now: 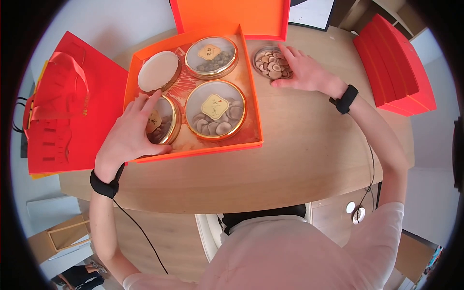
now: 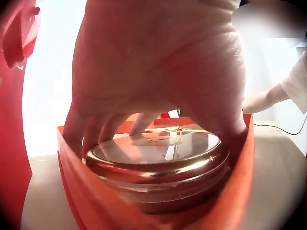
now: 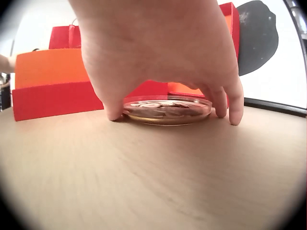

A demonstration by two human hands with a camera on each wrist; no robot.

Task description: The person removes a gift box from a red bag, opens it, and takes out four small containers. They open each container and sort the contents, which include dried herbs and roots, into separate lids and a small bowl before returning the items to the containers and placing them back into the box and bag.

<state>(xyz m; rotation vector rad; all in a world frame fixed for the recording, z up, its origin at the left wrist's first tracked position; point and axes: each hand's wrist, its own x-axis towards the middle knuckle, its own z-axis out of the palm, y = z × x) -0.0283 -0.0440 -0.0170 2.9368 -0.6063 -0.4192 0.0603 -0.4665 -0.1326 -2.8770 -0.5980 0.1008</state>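
Observation:
In the head view, my left hand spans a gold-rimmed round jar with dark contents, at the front left of an open orange box. The left wrist view shows the thumb and fingers of that hand round the sides of the jar, inside the box walls. My right hand holds a clear round dish of brown slices on the table, right of the box. Thumb and fingers of this hand stand on opposite sides of the dish.
Two more gold-rimmed jars and a pale round piece sit in the box. A red bag stands left; a raised orange panel is behind. Red boxes stand at the right of the wooden table.

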